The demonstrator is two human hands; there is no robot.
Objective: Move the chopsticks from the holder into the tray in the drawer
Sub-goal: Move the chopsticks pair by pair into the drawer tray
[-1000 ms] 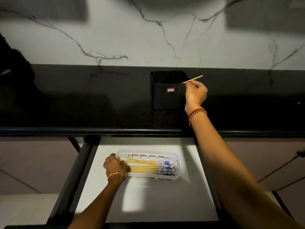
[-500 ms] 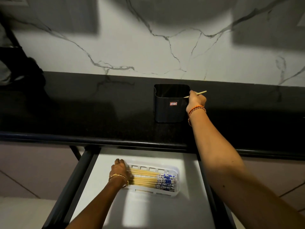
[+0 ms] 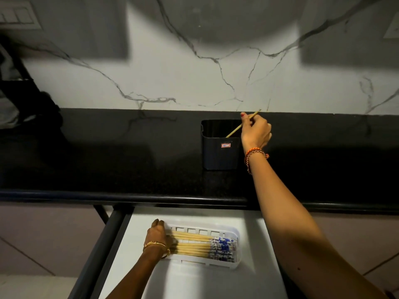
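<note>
A dark rectangular holder [image 3: 220, 154] stands on the black countertop [image 3: 108, 158]. My right hand [image 3: 255, 131] is at the holder's right rim, pinching a thin pale chopstick [image 3: 234, 131] that slants with its lower end inside the holder and its tip past my fingers. Below, in the open drawer [image 3: 194, 279], a white slotted tray [image 3: 226, 263] holds several pale chopsticks with blue patterned ends [image 3: 203, 246], laid side by side. My left hand [image 3: 158, 236] rests on the tray's left end, over the chopstick tips; its fingers are partly hidden.
A white marble-look wall [image 3: 194, 78] rises behind the counter. Dark objects [image 3: 26, 104] sit at the far left of the counter. The drawer's dark side rail [image 3: 103, 249] runs along its left. Cabinet fronts flank the drawer.
The view has tilted up and closer. My right hand has lifted the chopstick so more of it shows slanting out of the holder. My left hand stays at the tray's left end.
</note>
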